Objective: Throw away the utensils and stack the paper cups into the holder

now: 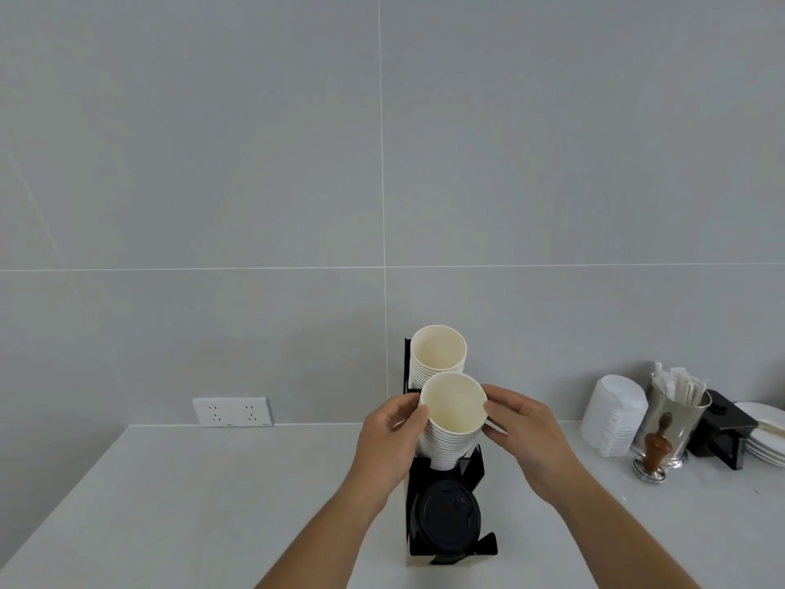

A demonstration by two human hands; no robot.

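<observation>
A black cup holder (471, 465) stands on the white counter against the wall. Its rear slot carries a stack of white paper cups (437, 354). A second stack of paper cups (452, 412) sits in the middle slot, tilted toward me. My left hand (393, 437) grips this stack's left side and my right hand (520, 427) grips its right side near the rim. A pile of black lids (446, 518) fills the front slot. No loose utensils are in view on the counter.
To the right stand a stack of white filter papers (611, 414), a metal cup with wrapped stirrers (675, 412), a wooden-handled tamper (652, 454), a black box (722, 431) and white plates (764, 435). A wall socket (231, 411) is at the left.
</observation>
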